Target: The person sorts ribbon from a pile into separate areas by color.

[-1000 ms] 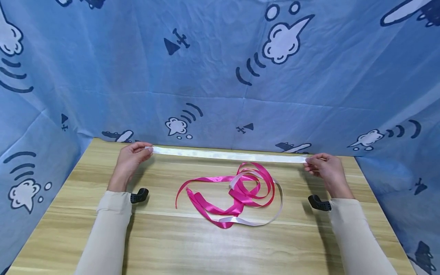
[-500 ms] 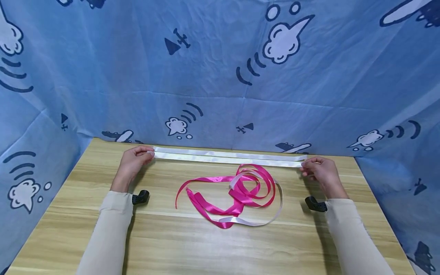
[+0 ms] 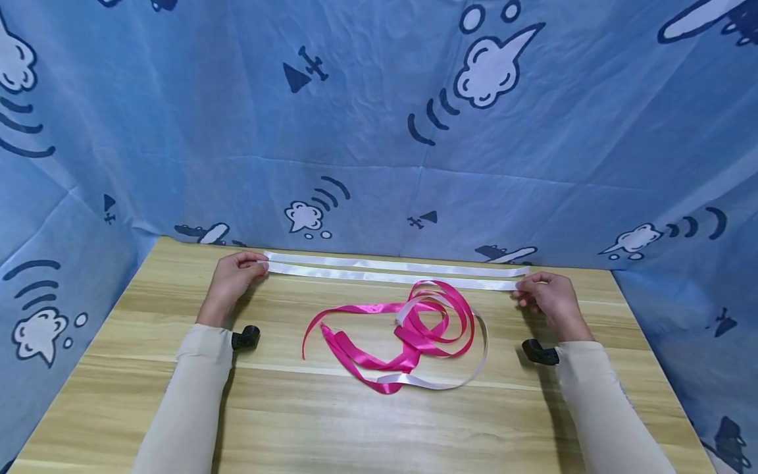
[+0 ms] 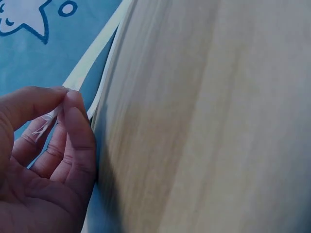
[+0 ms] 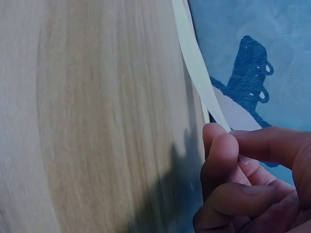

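Observation:
My left hand [image 3: 231, 280] and right hand [image 3: 553, 299] each pinch one end of a white satin ribbon [image 3: 365, 275], which stretches nearly straight across the back of the table. Just behind it, a second white ribbon [image 3: 403, 266] lies along the table's rear edge. In the left wrist view, thumb and forefinger nip the frayed end of the held ribbon [image 4: 95, 51]. The right wrist view has the other end of that ribbon [image 5: 194, 68] between thumb and fingertips. Nearer me, a loose tangle of pink ribbon [image 3: 408, 359] lies with a thinner white ribbon [image 3: 397, 379] looped through it.
The wood-grain table [image 3: 379, 428] ends against a blue printed cloth [image 3: 379, 118] that rises at the back and both sides. Small black devices stick out from both cuffs, one at the left [image 3: 245, 338] and one at the right [image 3: 540, 352].
Both hands have drawn the held ribbon slightly toward me and down, away from the rear ribbon, which now shows separately behind it. The hands have come a little closer together. The tangle stays put.

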`<state>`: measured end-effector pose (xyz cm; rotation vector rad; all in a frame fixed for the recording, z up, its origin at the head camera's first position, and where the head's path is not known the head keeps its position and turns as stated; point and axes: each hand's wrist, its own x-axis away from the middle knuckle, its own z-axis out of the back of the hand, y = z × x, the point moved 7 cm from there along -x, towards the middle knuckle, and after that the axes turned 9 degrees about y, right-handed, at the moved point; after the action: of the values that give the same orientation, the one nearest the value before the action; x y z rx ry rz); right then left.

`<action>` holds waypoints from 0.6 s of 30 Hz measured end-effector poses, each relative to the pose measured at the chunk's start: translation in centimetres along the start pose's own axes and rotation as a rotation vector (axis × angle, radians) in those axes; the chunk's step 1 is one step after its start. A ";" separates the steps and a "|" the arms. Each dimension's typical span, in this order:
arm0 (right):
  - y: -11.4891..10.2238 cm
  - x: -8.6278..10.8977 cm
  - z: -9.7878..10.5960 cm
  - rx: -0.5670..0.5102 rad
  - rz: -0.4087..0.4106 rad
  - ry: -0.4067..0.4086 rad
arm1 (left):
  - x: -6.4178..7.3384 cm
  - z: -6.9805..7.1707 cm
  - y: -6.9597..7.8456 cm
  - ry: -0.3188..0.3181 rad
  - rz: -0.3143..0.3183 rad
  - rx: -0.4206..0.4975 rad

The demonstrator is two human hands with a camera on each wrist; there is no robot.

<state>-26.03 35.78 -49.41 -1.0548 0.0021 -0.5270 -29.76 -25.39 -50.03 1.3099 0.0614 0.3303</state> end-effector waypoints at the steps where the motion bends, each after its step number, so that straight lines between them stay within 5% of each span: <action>1: 0.1 0.0 0.0 -0.001 -0.001 0.002 | 0.0 0.0 0.0 0.005 0.000 -0.011; 18: 1.3 -0.2 1.3 0.010 -0.017 0.058 | 0.0 1.4 0.0 0.045 -0.014 -0.097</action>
<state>-25.33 37.41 -49.89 -1.0302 0.0419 -0.5728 -29.38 -26.72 -49.67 1.2056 0.0911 0.3471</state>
